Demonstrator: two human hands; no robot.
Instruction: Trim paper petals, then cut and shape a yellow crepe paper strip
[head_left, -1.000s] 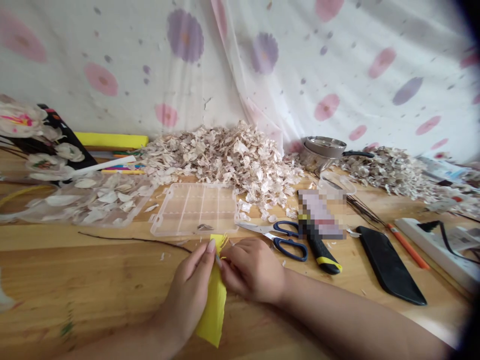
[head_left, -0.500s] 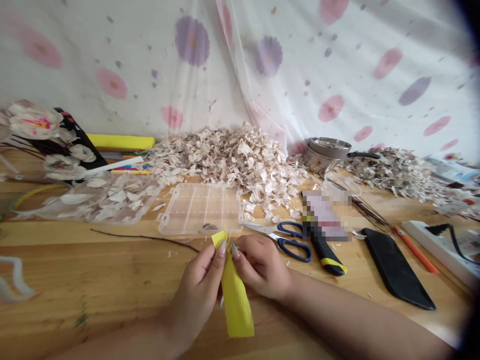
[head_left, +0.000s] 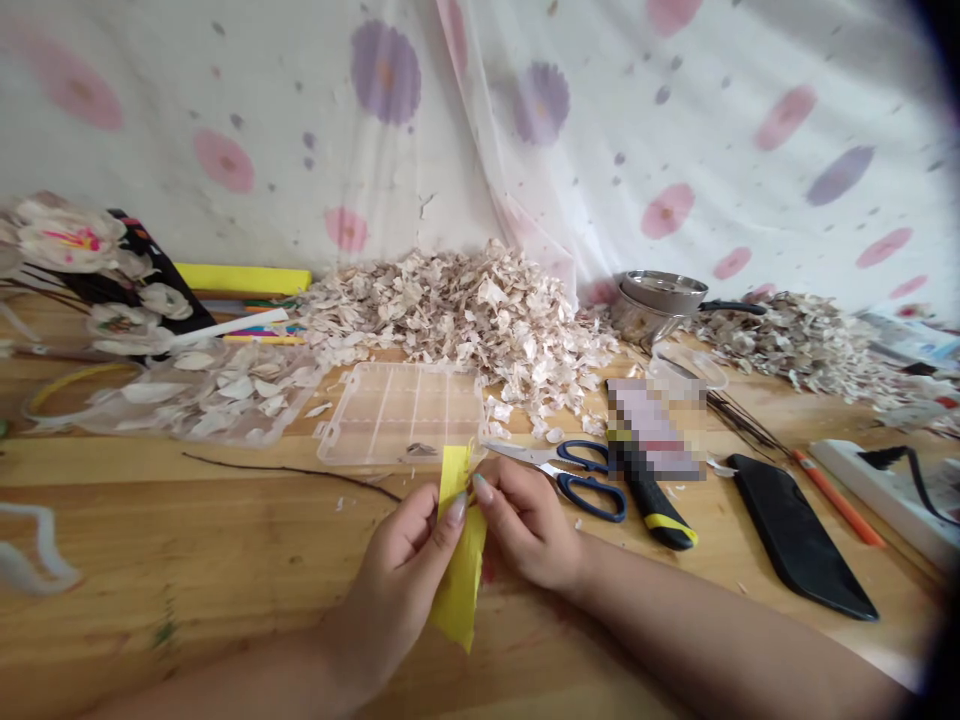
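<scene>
A strip of yellow crepe-like paper point(head_left: 456, 595) hangs between my hands, its right edge frayed near the top. My left hand point(head_left: 401, 575) is closed on the strip, with the thumb pressed flat over its front. At the frayed edge, my right hand point(head_left: 536, 525) pinches the paper between thumb and forefinger. Just beyond the right hand lie scissors point(head_left: 589, 480) with dark blue handles, blades pointing left. A thin dark stem point(head_left: 292, 468) lies behind my left hand, its near end hidden by the fingers.
A clear compartment box point(head_left: 405, 415) stands before a big heap of pale dried petals point(head_left: 465, 310). To the right are a black-handled tool point(head_left: 656, 515), a black sheath-like piece point(head_left: 799, 535), an orange stick point(head_left: 836, 497) and a power strip point(head_left: 889, 500). Pale flowers point(head_left: 71, 235) stand at left.
The yellow strip has turned: its top now stands upright and farther right, while its lower end has swung left. Both hands still pinch it, the fingers shifted slightly.
</scene>
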